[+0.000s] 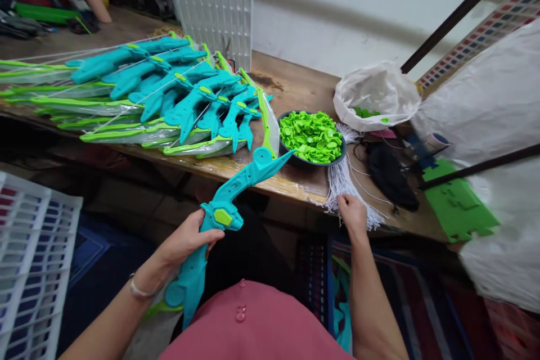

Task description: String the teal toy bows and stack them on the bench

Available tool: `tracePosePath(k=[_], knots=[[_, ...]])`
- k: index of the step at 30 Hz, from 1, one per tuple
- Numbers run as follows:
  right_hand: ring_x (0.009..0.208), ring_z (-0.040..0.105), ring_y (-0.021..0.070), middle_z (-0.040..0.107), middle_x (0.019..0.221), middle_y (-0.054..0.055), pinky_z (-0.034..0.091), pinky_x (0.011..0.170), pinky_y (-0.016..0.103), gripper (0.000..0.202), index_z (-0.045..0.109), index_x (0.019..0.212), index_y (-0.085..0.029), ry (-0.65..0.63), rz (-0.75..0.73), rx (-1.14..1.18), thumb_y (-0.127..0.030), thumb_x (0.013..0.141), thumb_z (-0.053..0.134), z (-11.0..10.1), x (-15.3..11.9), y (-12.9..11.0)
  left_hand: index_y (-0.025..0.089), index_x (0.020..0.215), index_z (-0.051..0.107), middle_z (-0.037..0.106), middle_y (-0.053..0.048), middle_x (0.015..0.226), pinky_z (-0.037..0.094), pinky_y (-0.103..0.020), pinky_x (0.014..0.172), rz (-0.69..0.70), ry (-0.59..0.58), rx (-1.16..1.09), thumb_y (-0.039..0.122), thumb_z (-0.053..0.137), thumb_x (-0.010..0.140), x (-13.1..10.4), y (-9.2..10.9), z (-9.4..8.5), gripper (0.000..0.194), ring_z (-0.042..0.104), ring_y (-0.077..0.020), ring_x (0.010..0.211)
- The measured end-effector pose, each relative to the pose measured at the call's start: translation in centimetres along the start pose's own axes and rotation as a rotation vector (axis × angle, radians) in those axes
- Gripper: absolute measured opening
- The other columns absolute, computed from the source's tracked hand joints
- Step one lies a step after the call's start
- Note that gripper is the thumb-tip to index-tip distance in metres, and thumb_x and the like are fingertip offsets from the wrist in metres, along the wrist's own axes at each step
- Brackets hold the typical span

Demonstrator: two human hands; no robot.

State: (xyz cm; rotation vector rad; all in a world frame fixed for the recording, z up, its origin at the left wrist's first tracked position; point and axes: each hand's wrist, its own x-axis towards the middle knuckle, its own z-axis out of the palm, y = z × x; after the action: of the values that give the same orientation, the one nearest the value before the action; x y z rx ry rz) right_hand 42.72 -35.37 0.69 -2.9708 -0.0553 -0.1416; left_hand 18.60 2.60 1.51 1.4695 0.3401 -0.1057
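Observation:
My left hand (192, 242) is closed round the grip of a teal plastic toy bow (257, 171), held tilted in front of my body. A yellow-green hexagonal badge (223, 217) sits on the bow's middle, and a green-edged limb (270, 126) extends from its upper end. At the table's front edge, my right hand (353, 215) is closed at a bundle of white strings (337, 180). Its fingers appear to pinch some of them, though the fingertips are partly hidden. Just beyond the strings stands a dark bowl (323, 165) heaped with small bright green plastic pieces (311, 136).
Several teal and green toy bows (185, 95) lie stacked on the wooden table (291, 76) at left. Behind the bowl sits an open white bag (375, 93). A black pouch (390, 177) and green foam piece (458, 199) are at right. A white crate (37, 270) stands lower left.

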Motion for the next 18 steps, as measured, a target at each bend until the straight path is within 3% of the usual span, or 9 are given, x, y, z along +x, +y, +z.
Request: tracePosePath(k=[5,11,15,18], knots=[[0.076,0.056,0.0214,0.069,0.08,0.012,0.039,0.071,0.03,0.037,0.076,0.082,-0.012,0.097,0.027,0.091,-0.025,0.094,0.043,-0.4,-0.7,1.3,0.018,0.086,0.065,0.063,-0.002,0.057,0.044,-0.024,0.047,0.008,-0.091,-0.025,0.041,0.087,0.069,0.5,0.2,-0.6,0.036,0.053,-0.0155,0.048],[0.093,0.059,0.0257,0.068,0.104,0.02,0.045,0.085,0.035,0.034,0.075,0.083,-0.012,0.252,-0.001,0.168,-0.025,0.092,0.045,-0.8,-1.2,1.8,0.016,0.083,0.067,0.063,-0.001,0.058,0.044,-0.023,0.046,-0.006,-0.218,-0.077,0.041,0.088,0.066,0.9,0.7,-0.3,0.037,0.052,-0.0139,0.048],[0.093,0.057,0.0293,0.066,0.097,0.022,0.043,0.088,0.043,0.042,0.073,0.091,-0.009,0.37,-0.034,0.226,-0.027,0.099,0.036,-1.2,-2.7,0.8,0.016,0.087,0.069,0.067,-0.002,0.064,0.045,-0.023,0.046,-0.044,-0.204,-0.055,0.031,0.092,0.061,1.4,0.4,0.4,0.037,0.054,-0.0136,0.049],[0.086,0.059,0.0256,0.068,0.09,0.017,0.045,0.086,0.04,0.044,0.07,0.098,-0.01,0.354,-0.196,0.329,-0.032,0.106,0.033,-1.1,-5.8,-1.6,0.016,0.091,0.07,0.064,-0.001,0.062,0.043,-0.022,0.045,-0.071,-0.263,-0.089,0.034,0.091,0.062,1.8,1.1,1.8,0.04,0.052,-0.0125,0.047]])
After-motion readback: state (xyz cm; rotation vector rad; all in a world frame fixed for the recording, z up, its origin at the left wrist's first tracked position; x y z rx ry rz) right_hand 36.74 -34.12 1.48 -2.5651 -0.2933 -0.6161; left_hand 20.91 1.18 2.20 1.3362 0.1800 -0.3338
